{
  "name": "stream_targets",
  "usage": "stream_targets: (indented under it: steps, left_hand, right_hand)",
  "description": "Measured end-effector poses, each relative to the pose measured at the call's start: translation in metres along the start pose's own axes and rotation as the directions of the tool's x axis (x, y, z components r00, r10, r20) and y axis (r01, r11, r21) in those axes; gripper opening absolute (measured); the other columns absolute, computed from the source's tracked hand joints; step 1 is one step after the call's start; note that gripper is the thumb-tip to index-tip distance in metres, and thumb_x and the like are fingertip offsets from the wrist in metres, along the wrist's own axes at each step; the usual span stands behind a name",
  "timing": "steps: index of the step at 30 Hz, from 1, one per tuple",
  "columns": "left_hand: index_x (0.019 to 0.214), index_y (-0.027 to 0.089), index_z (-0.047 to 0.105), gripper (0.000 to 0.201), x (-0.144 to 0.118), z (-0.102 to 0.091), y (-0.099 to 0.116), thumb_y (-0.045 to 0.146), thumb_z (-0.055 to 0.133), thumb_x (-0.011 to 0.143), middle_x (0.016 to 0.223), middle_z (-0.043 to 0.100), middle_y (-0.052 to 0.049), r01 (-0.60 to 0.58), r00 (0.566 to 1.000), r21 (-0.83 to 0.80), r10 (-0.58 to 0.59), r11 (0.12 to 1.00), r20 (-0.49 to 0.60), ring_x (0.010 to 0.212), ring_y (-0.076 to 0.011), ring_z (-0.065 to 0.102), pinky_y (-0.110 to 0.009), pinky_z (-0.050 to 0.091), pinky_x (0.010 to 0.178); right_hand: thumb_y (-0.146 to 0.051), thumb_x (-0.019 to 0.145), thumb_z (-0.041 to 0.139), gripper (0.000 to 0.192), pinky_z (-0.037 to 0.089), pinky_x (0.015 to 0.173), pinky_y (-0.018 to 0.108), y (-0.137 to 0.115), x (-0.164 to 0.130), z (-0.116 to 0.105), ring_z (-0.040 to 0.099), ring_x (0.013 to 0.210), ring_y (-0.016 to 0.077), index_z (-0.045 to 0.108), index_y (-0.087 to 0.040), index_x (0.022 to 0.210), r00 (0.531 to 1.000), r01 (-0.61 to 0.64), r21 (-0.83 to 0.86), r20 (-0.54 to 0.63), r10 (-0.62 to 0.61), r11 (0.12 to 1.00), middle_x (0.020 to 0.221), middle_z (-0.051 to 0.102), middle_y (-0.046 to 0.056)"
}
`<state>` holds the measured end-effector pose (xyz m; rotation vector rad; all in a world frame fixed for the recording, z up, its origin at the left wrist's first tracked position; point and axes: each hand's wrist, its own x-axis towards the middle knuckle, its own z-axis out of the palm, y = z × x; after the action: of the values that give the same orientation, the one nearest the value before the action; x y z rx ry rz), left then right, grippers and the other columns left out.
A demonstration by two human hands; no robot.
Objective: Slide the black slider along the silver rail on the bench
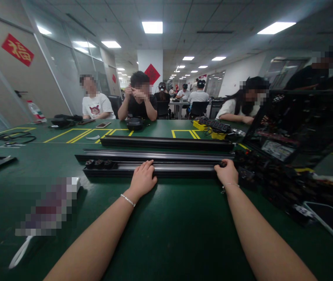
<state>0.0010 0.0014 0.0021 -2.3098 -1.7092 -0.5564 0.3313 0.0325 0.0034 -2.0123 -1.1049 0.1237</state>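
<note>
A long black channel rail (pixel 181 169) lies crosswise in front of me. My left hand (pixel 144 177) grips it near the middle, fingers over its top and thumb on the near side. At the rail's right end, my right hand (pixel 227 172) is closed in a pinch on a small black part (pixel 223 164), mostly hidden by the fingers. Several black modules (pixel 100 164) sit side by side in the rail's left end. Just behind lies a second black rail (pixel 154 155), and a third black rail (pixel 166 143) is farther back.
At right, a heap of black parts (pixel 283 183) lies beside an open black case (pixel 301 121) and a phone (pixel 330 222). A blurred packet with a white strap (pixel 22 249) lies at left. Cables (pixel 14 137) are far left. Other people sit across the green table (pixel 166 234).
</note>
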Motion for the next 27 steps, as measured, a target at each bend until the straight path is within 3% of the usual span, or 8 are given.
stream_targets:
  steps: [8, 14, 21, 27]
  left_hand:
    - [0.103, 0.022, 0.058, 0.028, 0.001, -0.001, 0.000, 0.028, 0.048, 0.078, 0.141, 0.042, -0.003, 0.002, 1.000, 0.006, -0.002, 1.000, 0.011, 0.129, -0.0235, 0.037, -0.042, 0.036, 0.101]
    - [0.102, 0.022, 0.058, 0.028, 0.001, -0.002, 0.000, 0.030, 0.048, 0.077, 0.141, 0.043, -0.004, -0.007, 1.000, 0.025, 0.006, 1.000, 0.015, 0.128, -0.0239, 0.038, -0.042, 0.037, 0.099]
    - [0.100, 0.021, 0.058, 0.026, 0.001, -0.003, 0.000, 0.029, 0.049, 0.077, 0.140, 0.044, -0.005, -0.012, 1.000, 0.023, 0.011, 1.000, 0.011, 0.128, -0.0241, 0.038, -0.041, 0.037, 0.100]
    - [0.099, 0.022, 0.059, 0.025, 0.001, -0.003, 0.000, 0.028, 0.050, 0.077, 0.140, 0.044, -0.005, -0.005, 1.000, 0.001, 0.005, 1.000, 0.018, 0.129, -0.0243, 0.038, -0.042, 0.036, 0.100]
  right_hand:
    - [-0.030, 0.065, 0.055, 0.039, 0.044, 0.084, 0.036, 0.011, 0.010, 0.002, 0.058, 0.086, 0.0233, 0.062, -0.016, 0.100, 0.996, 0.017, -0.006, -0.092, -0.018, 1.000, 0.092, 0.063, 0.010]
    - [-0.029, 0.065, 0.054, 0.039, 0.043, 0.086, 0.037, 0.024, 0.018, -0.008, 0.056, 0.089, 0.0242, 0.062, -0.014, 0.101, 0.988, 0.022, 0.006, -0.152, -0.021, 1.000, 0.093, 0.062, 0.010]
    - [-0.031, 0.070, 0.052, 0.045, 0.041, 0.088, 0.036, 0.022, 0.018, -0.023, 0.054, 0.094, 0.0223, 0.054, -0.019, 0.114, 0.947, 0.044, 0.102, -0.320, -0.009, 0.994, 0.107, 0.060, 0.007]
    - [-0.027, 0.074, 0.048, 0.041, 0.036, 0.096, 0.038, 0.030, 0.026, -0.031, 0.048, 0.108, 0.0263, 0.056, -0.012, 0.111, 0.902, 0.053, 0.073, -0.431, -0.017, 0.996, 0.108, 0.057, 0.014]
